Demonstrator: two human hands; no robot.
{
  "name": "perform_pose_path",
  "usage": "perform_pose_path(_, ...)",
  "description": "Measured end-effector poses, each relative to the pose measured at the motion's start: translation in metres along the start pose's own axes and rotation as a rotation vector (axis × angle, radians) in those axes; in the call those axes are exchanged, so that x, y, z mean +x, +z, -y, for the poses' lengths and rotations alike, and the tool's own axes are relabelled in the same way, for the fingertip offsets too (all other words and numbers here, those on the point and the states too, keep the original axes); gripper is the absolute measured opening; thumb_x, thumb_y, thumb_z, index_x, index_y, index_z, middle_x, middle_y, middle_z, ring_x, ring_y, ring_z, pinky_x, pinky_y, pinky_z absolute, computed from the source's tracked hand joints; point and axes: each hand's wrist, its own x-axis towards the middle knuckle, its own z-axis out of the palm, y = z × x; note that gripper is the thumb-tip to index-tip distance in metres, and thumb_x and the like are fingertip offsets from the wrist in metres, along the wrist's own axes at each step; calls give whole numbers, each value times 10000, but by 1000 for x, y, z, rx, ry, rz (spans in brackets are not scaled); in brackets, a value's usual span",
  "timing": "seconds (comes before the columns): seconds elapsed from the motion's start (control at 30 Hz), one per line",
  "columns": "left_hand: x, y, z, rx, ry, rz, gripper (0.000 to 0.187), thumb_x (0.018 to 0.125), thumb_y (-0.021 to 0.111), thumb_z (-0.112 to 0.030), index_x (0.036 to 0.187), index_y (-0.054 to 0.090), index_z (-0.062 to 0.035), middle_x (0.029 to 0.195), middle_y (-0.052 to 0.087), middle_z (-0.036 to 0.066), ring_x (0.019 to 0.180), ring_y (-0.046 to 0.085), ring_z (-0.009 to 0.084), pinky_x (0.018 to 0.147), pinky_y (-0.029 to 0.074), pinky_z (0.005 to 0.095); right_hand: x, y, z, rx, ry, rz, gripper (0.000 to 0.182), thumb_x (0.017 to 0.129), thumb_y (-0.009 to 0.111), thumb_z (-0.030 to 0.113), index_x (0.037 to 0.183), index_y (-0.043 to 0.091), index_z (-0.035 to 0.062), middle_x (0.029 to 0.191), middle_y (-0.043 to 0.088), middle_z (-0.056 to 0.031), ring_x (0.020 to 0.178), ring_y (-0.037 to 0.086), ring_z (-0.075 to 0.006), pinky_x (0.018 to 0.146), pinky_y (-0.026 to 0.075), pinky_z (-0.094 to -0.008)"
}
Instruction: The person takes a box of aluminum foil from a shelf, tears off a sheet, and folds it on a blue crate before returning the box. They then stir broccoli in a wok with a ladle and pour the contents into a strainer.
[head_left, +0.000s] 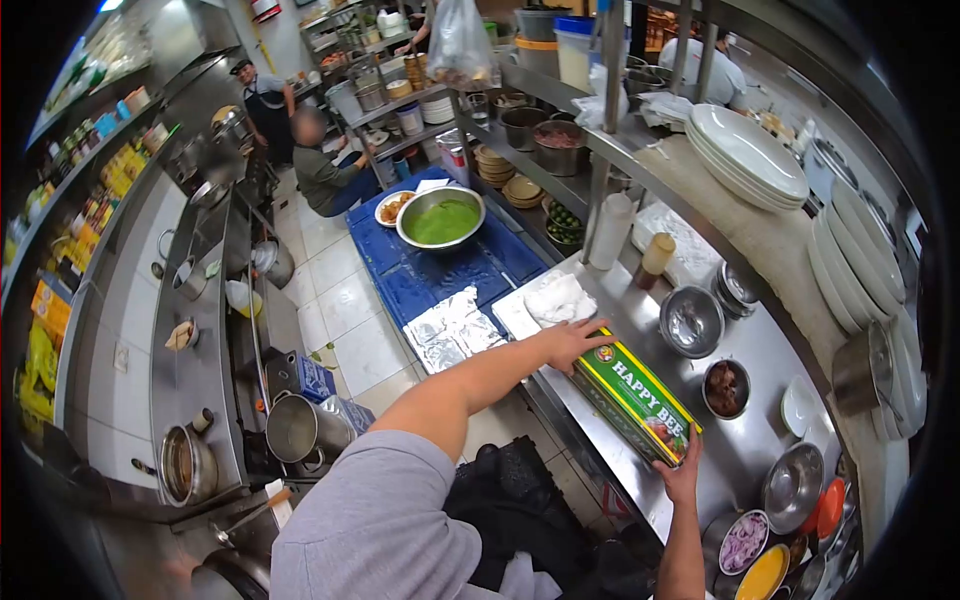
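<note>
A long green and yellow box [635,395] marked "Happy Bee" lies at a slant along the front edge of the steel counter [640,300]. My left hand [575,346] grips its far end, fingers over the top edge. At the near end, my right hand [682,468] is closed around the corner. A crumpled white cloth [560,300] rests on a white board just beyond my left hand. To the left, a sheet of aluminium foil [455,328] is spread on the blue surface [375,270]. A small bowl of brown meat [725,388] stands right of the box.
A large steel bowl of green sauce [441,218] and a plate of food [394,208] sit on the blue surface. Metal bowls [691,321], sliced onions [744,542] and stacked plates [750,155] are on the right. A stove pot [300,430] stands left. People [335,170] are farther back.
</note>
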Motion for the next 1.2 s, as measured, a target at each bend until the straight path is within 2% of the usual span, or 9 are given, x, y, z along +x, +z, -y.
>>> perform_pose_path(0.17,-7,10,0,-73,51,-37,1178,587,775,-1,1565,188,-297,1553,186,187,1162,577,423,979,509,413,9,10,-21,273,22,-30,1107,535,849,26,1507,326,104,1426,403,-160,1315,423,-334,1142,336,-411)
perform_pose_path(0.23,-30,15,-5,-162,25,-22,1145,587,760,10,1558,225,-280,1542,200,190,1163,573,426,981,506,415,7,6,-2,578,134,37,1059,491,832,-29,1448,390,73,1374,451,-112,1277,457,-285,1121,356,-389)
perform_pose_path(0.4,-145,23,-6,-346,16,-9,1069,550,808,-30,1509,371,-218,1539,221,200,1170,564,453,1015,480,413,-30,24,32,352,9,143,1065,475,888,87,1431,420,78,1359,481,-105,1265,481,-276,1112,374,-383)
perform_pose_path(0.47,-196,16,10,-412,71,20,1072,541,836,-59,1501,387,-220,1550,216,186,1207,542,457,1038,463,424,-39,33,109,717,144,199,1114,468,925,134,1448,399,75,1339,487,-97,1254,485,-250,1080,402,-370)
perform_pose_path(0.6,-316,-82,14,-438,-66,-7,1027,592,871,-166,1501,399,-231,1544,303,195,1265,510,425,1071,428,429,-27,66,215,909,-34,88,1146,515,916,264,1485,342,58,1381,438,-82,1258,481,-245,1066,418,-370)
perform_pose_path(0.7,-412,-170,6,-342,-4,-364,1006,641,871,-373,1512,391,-218,1459,436,218,1311,481,399,1072,415,449,-6,88,295,1007,-244,39,1234,597,888,483,1547,212,79,1349,500,-111,1199,560,-267,1035,471,-411)
perform_pose_path(0.8,-479,-188,31,-330,55,-780,1148,610,884,-527,1542,322,-160,1568,267,179,1449,282,367,1148,322,464,15,121,373,1192,-378,33,1164,697,833,385,1571,132,69,1276,571,-132,1118,611,-268,990,504,-421)
perform_pose_path(0.93,-503,-121,69,-1019,6,-855,1013,740,841,-354,1535,257,-122,1468,361,157,1373,366,282,1148,292,409,48,187,421,1254,-332,225,1063,753,782,356,1566,159,72,1147,670,-138,1056,660,-269,990,510,-425)
perform_pose_path(1.2,-541,-41,165,-1347,-126,-1060,785,777,814,-204,1421,375,-113,1321,512,100,1236,496,209,1094,361,351,120,331,411,1235,-27,422,998,705,794,398,1515,311,71,1209,630,-201,1101,639,-328,987,515,-458)
